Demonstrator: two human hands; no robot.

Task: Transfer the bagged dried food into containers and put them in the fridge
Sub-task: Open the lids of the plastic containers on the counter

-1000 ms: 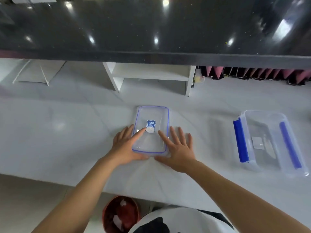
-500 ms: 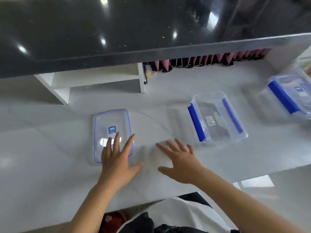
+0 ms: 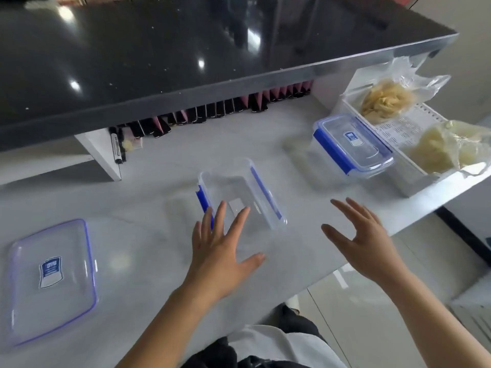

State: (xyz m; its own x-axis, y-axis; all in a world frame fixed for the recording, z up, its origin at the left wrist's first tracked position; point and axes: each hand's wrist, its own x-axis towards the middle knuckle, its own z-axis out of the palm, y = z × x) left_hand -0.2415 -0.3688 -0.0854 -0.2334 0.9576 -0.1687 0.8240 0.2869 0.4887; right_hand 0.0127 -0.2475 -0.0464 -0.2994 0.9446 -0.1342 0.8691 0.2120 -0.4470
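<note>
On the grey counter (image 3: pixel 148 261) a clear lid (image 3: pixel 50 280) lies at the far left, then the left hand (image 3: pixel 220 251) with spread fingers reaches over the open container (image 3: pixel 239 197), the right hand (image 3: pixel 364 243) hovers with straight fingers, and a closed container (image 3: pixel 353 144) stands beside a white tray (image 3: pixel 425 179) holding two bags of dried food (image 3: pixel 388 99).

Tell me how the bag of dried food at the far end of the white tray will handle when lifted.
The far bag looks thin and crinkled, so it will probably go floppy and sag around its contents. The pale dried strips inside look loose and airy, so it is likely light for its size. Its top stands open, so tipping it may spill pieces into the white tray.
</note>
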